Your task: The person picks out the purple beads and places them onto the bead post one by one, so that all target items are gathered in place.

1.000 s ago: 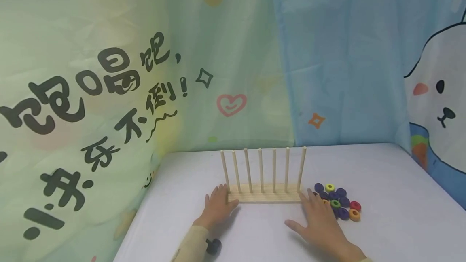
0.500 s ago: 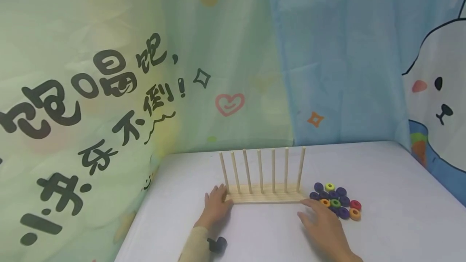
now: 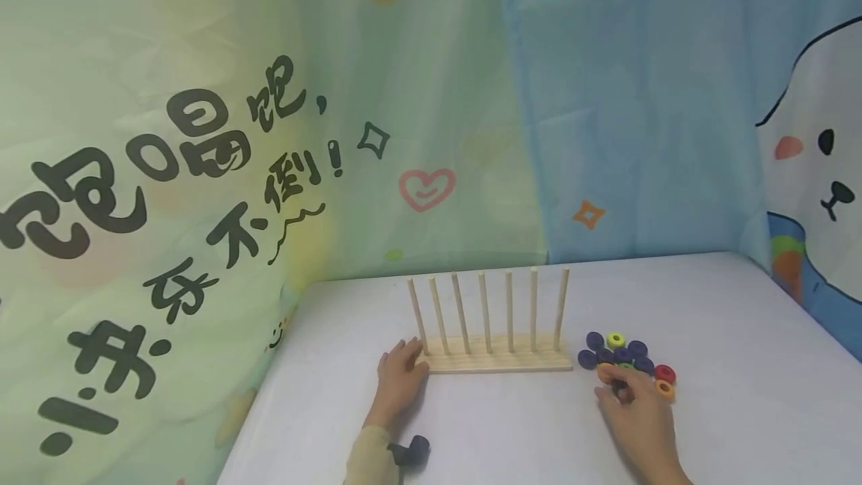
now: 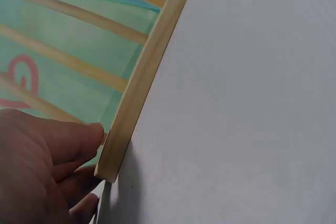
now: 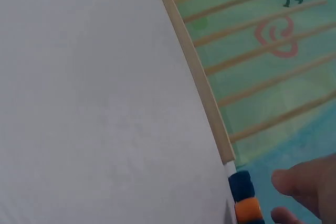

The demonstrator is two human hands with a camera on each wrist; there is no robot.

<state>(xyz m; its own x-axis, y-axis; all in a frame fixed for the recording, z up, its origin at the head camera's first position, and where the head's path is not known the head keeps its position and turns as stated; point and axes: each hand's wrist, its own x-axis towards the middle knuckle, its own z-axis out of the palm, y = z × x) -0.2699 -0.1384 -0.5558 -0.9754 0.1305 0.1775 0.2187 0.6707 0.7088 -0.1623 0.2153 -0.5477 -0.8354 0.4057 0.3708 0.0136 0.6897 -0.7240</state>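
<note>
A wooden stand (image 3: 501,362) with a row of several upright pegs is on the white table. My left hand (image 3: 399,380) holds the stand's left end; in the left wrist view the thumb touches the base edge and the other fingers lie past its end. My right hand (image 3: 641,416) is over the near side of a group of coloured rings (image 3: 638,349), its fingers bent. In the right wrist view, thumb and finger stand apart beside a dark blue ring (image 5: 241,184) and an orange ring (image 5: 248,210). The hand hides some rings.
A red ring (image 3: 664,373) and an orange ring (image 3: 664,390) lie at the right of the group. A black device (image 3: 417,452) is worn at the left wrist. Printed cloth (image 3: 431,111) hangs behind and to the left of the white table (image 3: 498,432).
My right hand has moved from the stand's right end rightward to the rings, and its fingers have bent. The left hand has stayed at the stand's left end.
</note>
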